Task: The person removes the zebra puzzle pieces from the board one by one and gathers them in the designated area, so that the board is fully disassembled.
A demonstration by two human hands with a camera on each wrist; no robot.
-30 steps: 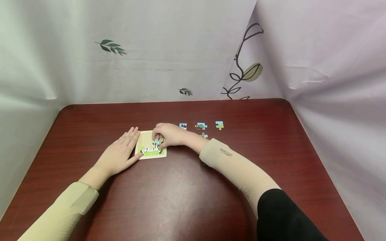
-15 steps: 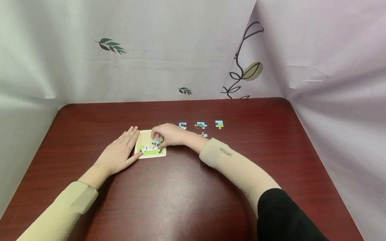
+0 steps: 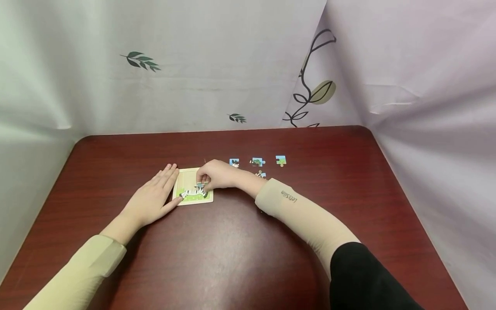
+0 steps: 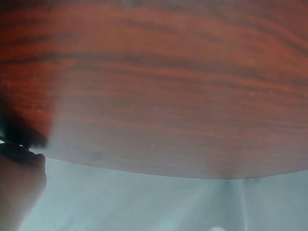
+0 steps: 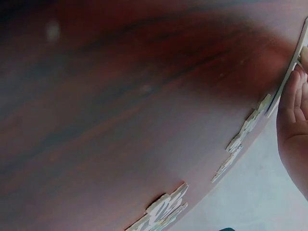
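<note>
Head view: the left hand (image 3: 152, 199) lies flat, fingers straight, steadying the left edge of the board (image 3: 192, 192). The right hand (image 3: 217, 174) pinches a piece (image 3: 201, 184) over the board's middle; which way it points is unclear. Loose pieces (image 3: 257, 162) sit right.

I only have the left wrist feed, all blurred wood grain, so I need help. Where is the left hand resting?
Observer: The left hand lies flat on the table, fingers straight, touching the left edge of the puzzle board.
Operator: What is the right hand doing?
Observer: The right hand pinches a puzzle piece over the board's zebra picture.
Operator: Any pieces left outside?
Observer: Yes, loose pieces lie on the table beyond the right wrist.
</note>
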